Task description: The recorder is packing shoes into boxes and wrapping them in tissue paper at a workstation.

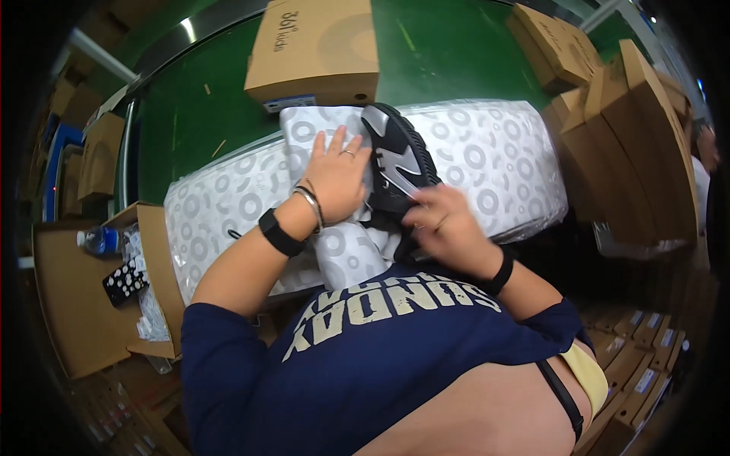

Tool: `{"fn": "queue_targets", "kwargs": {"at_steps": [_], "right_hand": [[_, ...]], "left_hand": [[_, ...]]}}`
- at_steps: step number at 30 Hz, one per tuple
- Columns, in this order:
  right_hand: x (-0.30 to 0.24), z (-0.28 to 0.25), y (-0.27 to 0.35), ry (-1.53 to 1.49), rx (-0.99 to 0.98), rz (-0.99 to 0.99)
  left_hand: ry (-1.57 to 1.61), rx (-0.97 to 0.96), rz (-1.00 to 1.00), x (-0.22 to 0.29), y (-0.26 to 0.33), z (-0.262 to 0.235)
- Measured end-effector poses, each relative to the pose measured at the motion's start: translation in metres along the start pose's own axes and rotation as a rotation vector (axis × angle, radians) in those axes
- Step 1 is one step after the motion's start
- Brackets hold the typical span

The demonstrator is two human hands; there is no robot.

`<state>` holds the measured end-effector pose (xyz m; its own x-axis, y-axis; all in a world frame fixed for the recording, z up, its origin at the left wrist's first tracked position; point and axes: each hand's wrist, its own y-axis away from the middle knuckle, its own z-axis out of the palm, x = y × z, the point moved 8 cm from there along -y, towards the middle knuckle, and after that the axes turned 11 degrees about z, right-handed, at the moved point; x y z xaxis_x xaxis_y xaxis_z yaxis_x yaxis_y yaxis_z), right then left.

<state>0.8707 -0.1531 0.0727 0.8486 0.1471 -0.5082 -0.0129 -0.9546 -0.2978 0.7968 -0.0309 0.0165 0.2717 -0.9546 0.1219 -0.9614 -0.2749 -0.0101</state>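
Observation:
A black and grey sneaker (399,156) lies on its side on a sheet of white paper with grey rings (304,120), on top of a stack of the same paper (487,152) in clear plastic. My left hand (334,171) is open, its fingers spread flat over the paper against the sneaker's left side. Curled at the sneaker's near end is my right hand (449,228), slightly blurred. Its fingertips are closed close to the shoe; what they pinch is hidden. Below my left hand, a bunched piece of the ringed paper (350,254) sits against my shirt.
A closed brown shoebox (315,49) stands beyond the paper on the green surface (456,57). More boxes (620,144) lean at the right. An open carton (80,296) at the left has a bottle (99,241) and small packets. Shoeboxes (635,357) are stacked lower right.

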Motion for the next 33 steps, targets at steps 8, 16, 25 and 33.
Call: {"fn": "queue_targets", "kwargs": {"at_steps": [8,16,25,33], "right_hand": [[0.251,-0.069,0.099,0.544,0.238,0.951],[0.239,-0.066,0.098,0.545,0.376,1.004],[-0.041,-0.082,-0.031,0.590,0.266,-0.085],[-0.124,-0.108,-0.044,-0.187,0.378,-0.636]], "left_hand": [[0.070,0.028,0.008,0.004,0.005,-0.008],[0.084,0.050,0.010,0.004,0.003,-0.010],[1.229,0.483,-0.239,-0.009,0.039,-0.057],[1.722,0.723,-0.533,-0.044,0.075,-0.057]]}}
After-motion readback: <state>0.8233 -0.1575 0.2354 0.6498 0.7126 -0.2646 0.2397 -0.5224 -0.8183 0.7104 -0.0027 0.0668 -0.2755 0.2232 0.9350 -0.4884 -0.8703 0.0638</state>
